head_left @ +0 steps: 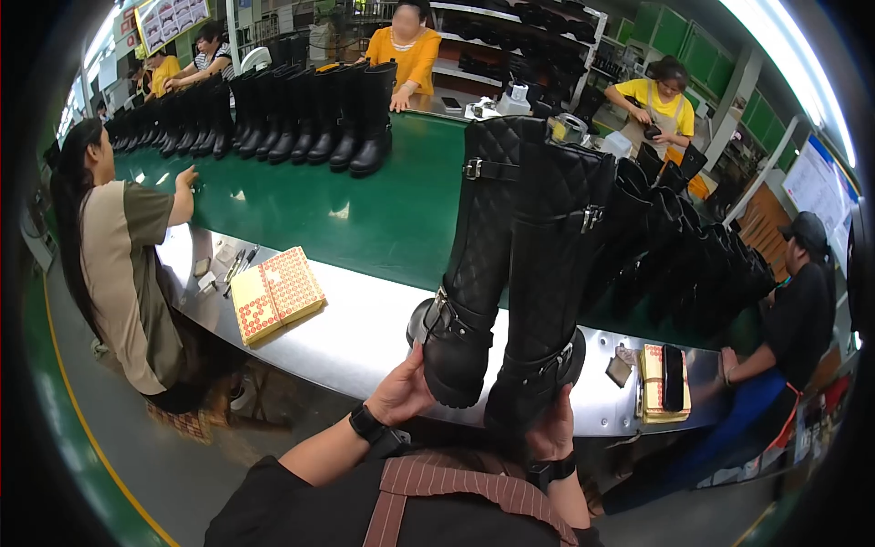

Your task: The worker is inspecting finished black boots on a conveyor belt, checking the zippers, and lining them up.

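Both hands grip from below: left hand [401,390] cups the heel of the left boot [469,264], right hand [551,428] cups the sole of the right boot [547,283]. The pair is held upright, side by side, shafts touching, lifted over the near edge of the bench [365,328].

Risks, as I judge them:
- Tall quilted shafts, grip only at the soles. Top-heavy. A small wrist tilt lets a shaft swing away from the hands and the boot roll out of the palm.
- Fingertip hold on the left heel looks shallow; a slip drops the boot onto the steel edge and scuffs the toe.
- Buckles on the two shafts sit close together. Rubbing one against the other could mark the leather.
- Row of boots [693,264] stands just beyond the right hand; a leaning shaft could knock it, and they could fall in a chain.
- Sticker sheets [273,294] lie well left of the left hand, out of the way.
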Demonstrator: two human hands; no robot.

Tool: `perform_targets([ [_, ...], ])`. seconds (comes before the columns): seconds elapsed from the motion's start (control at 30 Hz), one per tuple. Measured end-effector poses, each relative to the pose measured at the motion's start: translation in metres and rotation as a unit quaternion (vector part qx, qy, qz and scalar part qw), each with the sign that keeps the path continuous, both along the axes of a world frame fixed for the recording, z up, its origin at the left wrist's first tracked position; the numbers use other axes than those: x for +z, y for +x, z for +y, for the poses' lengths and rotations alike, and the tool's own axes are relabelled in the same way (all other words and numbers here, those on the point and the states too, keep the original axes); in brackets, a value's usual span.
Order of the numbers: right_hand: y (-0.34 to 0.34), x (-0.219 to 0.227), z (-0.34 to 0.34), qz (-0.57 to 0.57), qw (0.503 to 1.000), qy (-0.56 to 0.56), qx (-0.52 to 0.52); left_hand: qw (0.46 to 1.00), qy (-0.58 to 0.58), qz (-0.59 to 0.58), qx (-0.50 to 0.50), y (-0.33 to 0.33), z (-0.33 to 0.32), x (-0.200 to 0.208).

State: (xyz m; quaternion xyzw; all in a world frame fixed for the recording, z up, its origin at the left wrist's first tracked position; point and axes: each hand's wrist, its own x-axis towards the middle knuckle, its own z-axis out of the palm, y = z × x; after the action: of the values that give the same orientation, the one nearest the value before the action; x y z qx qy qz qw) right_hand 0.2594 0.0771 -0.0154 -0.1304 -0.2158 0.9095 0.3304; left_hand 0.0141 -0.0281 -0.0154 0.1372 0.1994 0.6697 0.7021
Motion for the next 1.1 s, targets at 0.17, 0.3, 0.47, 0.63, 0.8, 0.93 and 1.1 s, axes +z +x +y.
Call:
perform_targets([
  [0.17,-0.010,0.011,0.000,-0.016,0.996,-0.005,-0.084,0.999,-0.011,-0.024,0.018,-0.002,-0.002,-0.004],
  [0.3,-0.017,0.013,-0.001,0.004,0.997,-0.009,-0.082,1.000,0.006,-0.001,0.005,0.001,-0.001,-0.004],
  [0.47,-0.018,0.011,-0.003,0.028,0.995,-0.016,-0.089,0.999,-0.022,-0.025,0.007,0.007,0.001,0.000],
  [0.63,-0.017,0.013,-0.005,0.035,0.996,0.001,-0.083,1.000,0.000,0.005,0.019,0.010,0.002,0.002],
  [0.8,-0.019,0.012,-0.005,0.012,0.995,-0.018,-0.097,1.000,-0.014,-0.023,-0.003,0.010,0.004,0.003],
  [0.93,-0.018,0.010,-0.005,0.000,0.995,-0.018,-0.097,1.000,0.000,-0.014,0.016,0.010,0.005,0.003],
  [1.1,-0.017,0.011,-0.006,0.037,0.996,-0.028,-0.072,1.000,0.006,-0.006,0.024,0.010,0.003,0.000],
])
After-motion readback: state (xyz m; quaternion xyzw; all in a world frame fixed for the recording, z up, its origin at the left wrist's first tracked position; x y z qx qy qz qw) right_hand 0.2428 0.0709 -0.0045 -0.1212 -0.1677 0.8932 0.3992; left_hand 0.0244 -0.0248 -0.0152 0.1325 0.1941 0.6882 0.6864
